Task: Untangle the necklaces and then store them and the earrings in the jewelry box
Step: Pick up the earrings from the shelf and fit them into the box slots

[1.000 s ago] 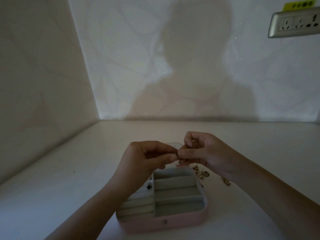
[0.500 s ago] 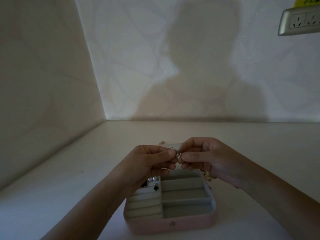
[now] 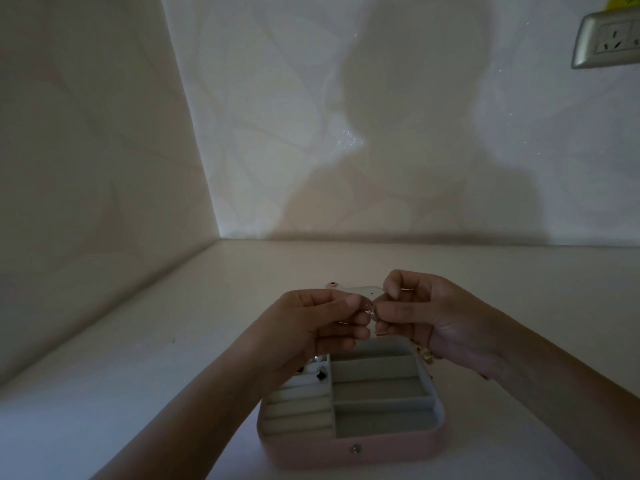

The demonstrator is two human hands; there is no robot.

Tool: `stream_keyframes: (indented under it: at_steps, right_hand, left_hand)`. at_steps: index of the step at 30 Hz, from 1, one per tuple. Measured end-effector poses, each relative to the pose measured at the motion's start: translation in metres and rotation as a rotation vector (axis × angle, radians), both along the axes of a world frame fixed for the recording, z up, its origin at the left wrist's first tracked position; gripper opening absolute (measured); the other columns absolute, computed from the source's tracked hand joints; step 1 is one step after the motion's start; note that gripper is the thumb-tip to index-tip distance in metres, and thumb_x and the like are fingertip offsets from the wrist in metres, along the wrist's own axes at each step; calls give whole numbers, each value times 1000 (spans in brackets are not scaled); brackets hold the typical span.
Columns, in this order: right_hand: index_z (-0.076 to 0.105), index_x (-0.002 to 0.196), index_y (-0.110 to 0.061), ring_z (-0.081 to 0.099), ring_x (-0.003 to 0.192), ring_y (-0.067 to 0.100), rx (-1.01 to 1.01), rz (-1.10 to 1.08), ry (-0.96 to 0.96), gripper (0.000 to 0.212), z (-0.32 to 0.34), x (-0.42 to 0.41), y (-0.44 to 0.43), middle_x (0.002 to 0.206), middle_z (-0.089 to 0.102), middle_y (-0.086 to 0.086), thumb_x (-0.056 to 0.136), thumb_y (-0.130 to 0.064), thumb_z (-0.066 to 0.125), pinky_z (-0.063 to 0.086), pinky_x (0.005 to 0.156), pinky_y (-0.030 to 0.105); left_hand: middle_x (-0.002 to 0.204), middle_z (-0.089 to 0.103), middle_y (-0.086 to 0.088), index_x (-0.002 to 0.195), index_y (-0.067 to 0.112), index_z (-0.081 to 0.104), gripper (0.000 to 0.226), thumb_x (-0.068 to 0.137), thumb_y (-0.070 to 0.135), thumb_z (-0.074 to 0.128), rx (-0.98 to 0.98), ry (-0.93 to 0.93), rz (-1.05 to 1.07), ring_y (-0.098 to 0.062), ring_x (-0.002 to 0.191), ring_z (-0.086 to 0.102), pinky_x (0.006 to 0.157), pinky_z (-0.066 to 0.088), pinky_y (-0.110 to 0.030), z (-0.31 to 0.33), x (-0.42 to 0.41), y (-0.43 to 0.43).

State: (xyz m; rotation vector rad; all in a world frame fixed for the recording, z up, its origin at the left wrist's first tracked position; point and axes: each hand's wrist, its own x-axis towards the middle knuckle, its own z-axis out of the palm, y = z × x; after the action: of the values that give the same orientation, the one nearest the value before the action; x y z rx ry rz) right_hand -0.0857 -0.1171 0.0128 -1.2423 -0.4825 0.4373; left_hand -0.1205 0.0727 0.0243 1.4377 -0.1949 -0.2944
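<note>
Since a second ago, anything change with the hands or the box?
No real move: left hand and right hand still pinch the small shiny necklace piece between them above the open pink jewelry box. Nothing grabbed or released. Box unchanged; only the camera view shifted.

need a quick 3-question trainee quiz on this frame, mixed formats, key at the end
1. Fill in: the left hand and right hand pinch a small shiny piece ___ the open jewelry box.
2. True or false: the box's front-right compartment holds a necklace.
3. The black stud sits: A) in the box's back-left section; B) in its front-right compartment; C) outside the box.
Key: 1 above; 2 false; 3 A.
</note>
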Motion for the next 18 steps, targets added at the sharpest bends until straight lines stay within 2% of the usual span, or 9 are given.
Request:
stream_keyframes:
  at_steps: [5,9,11,14,18]
  right_hand:
    - [52,65,-14,65,65,19,-38,-53,-136,25,-1,-2,2,71,67,11,66,-4,75,55,63,25]
    - [52,72,-9,65,66,18,-93,-105,-209,27,-2,-6,5,74,68,12,67,-3,78,55,64,24]
    - [60,76,-9,67,71,20,-121,-125,-210,21,-2,-7,6,77,70,14,67,-11,79,57,69,27]
    - [64,86,-5,68,76,21,-185,-159,-224,21,-1,-6,4,85,72,14,72,-21,71,56,71,27]
    - [65,88,-5,68,74,20,-347,-203,-300,20,-5,-3,4,84,73,9,77,-22,69,54,67,24]
  left_hand:
    - [72,68,-3,73,13,74,10,70,20,68,48,-25,-14,-9,66,66,57,52,-16,1,1,3]
    - [74,65,0,81,11,70,12,73,20,66,114,-16,-84,-6,67,63,57,51,-16,3,2,9]
    - [69,60,4,81,12,70,12,73,21,67,194,-30,-98,-3,60,56,52,46,-14,8,2,16]
    - [53,43,5,73,15,76,13,66,25,71,389,-51,-2,-4,45,34,42,33,-12,16,5,31]
    - [45,32,8,78,13,79,21,64,27,72,615,-58,19,-6,42,22,41,23,-13,25,5,51]
